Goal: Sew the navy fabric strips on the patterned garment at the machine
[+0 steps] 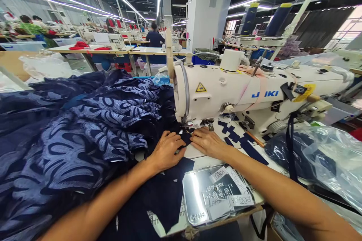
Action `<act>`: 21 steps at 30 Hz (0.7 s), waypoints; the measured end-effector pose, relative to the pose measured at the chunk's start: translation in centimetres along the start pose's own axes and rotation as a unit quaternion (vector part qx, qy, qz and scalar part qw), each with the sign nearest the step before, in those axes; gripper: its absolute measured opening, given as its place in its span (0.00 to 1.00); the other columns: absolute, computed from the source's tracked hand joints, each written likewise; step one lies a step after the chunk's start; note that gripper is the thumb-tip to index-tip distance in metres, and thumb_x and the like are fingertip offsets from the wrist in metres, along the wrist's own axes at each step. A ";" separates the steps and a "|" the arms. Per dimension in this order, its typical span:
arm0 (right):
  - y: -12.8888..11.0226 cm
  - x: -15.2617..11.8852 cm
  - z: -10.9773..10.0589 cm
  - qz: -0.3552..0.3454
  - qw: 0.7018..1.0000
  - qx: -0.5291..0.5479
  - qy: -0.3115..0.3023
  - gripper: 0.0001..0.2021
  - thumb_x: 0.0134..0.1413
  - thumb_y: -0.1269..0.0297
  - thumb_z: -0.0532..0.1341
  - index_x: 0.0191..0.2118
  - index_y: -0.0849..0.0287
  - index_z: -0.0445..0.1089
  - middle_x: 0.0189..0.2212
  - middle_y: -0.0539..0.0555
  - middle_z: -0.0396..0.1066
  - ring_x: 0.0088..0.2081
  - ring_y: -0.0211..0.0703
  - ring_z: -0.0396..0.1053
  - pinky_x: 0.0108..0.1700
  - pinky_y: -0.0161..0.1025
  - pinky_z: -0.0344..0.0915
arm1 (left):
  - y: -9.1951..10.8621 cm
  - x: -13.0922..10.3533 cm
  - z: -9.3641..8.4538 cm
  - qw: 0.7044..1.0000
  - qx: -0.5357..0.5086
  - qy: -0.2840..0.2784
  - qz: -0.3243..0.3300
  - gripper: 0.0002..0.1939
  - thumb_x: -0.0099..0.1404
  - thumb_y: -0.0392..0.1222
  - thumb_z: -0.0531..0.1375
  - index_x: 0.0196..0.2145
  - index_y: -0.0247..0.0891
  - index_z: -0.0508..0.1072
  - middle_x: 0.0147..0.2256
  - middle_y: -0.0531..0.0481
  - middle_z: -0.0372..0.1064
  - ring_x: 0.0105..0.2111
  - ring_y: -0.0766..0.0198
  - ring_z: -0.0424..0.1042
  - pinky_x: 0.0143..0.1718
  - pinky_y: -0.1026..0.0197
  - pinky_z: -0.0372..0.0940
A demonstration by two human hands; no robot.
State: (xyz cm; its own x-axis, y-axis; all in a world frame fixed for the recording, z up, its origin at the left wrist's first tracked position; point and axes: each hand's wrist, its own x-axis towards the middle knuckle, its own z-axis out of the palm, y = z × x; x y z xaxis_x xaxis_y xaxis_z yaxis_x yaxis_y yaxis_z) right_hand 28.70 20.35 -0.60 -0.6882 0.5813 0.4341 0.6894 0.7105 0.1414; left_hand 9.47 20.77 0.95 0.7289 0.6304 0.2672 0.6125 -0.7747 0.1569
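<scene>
Both hands are at the needle area of a white sewing machine (215,94). My left hand (168,150) has its fingers curled onto a piece of dark navy fabric (186,138), left of the presser foot. From the right, my right hand (207,142) pinches the same fabric, its fingertips close under the machine head. The needle and the stitch line are hidden by the fingers and the head. More navy cloth (152,199) hangs over the table edge below my left forearm. A large heap of navy and light-blue patterned fabric (98,120) lies to the left.
A metal tray (195,196) holding printed labels (240,200) sits in front of my right forearm. Small navy fabric pieces (233,134) lie behind it, beside an orange-handled tool (256,140). Clear plastic bags (325,158) crowd the right side. Thread cones (249,19) stand above the machine.
</scene>
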 end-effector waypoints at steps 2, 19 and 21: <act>0.3 -0.1 -0.2 -0.018 1.000 -0.016 0.005 0.13 0.58 0.68 0.51 0.26 0.62 0.67 0.27 0.54 0.64 0.33 0.42 0.62 0.35 0.38 0.57 | 0.3 0.0 -0.2 0.999 -0.029 -0.014 -0.016 0.11 0.62 0.38 0.52 0.25 0.35 0.70 0.24 0.52 0.66 0.29 0.65 0.64 0.39 0.57 0.53; 2.0 0.2 0.5 0.102 0.987 -0.125 -0.009 0.09 0.55 0.68 0.54 0.33 0.60 0.71 0.21 0.54 0.65 0.28 0.42 0.61 0.33 0.38 0.52 | -1.8 -0.1 0.1 0.999 0.030 0.009 -0.044 0.21 0.56 0.44 0.58 0.46 0.34 0.64 0.48 0.40 0.62 0.49 0.52 0.60 0.50 0.49 0.57; 2.5 0.2 0.8 0.120 0.983 -0.136 -0.011 0.11 0.56 0.67 0.52 0.30 0.62 0.71 0.20 0.54 0.64 0.28 0.42 0.60 0.33 0.38 0.52 | -2.3 0.1 0.0 0.998 0.040 -0.007 -0.040 0.25 0.56 0.48 0.57 0.49 0.33 0.63 0.50 0.38 0.60 0.50 0.49 0.59 0.51 0.47 0.56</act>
State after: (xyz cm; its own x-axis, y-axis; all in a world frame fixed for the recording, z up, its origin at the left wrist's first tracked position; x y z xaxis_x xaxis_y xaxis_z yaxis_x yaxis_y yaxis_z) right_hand 30.12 22.59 -0.83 -0.5015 0.7295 0.4652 0.8652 0.4214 0.2718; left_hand 8.11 22.62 0.62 0.6805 0.6908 0.2443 0.6910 -0.7159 0.0997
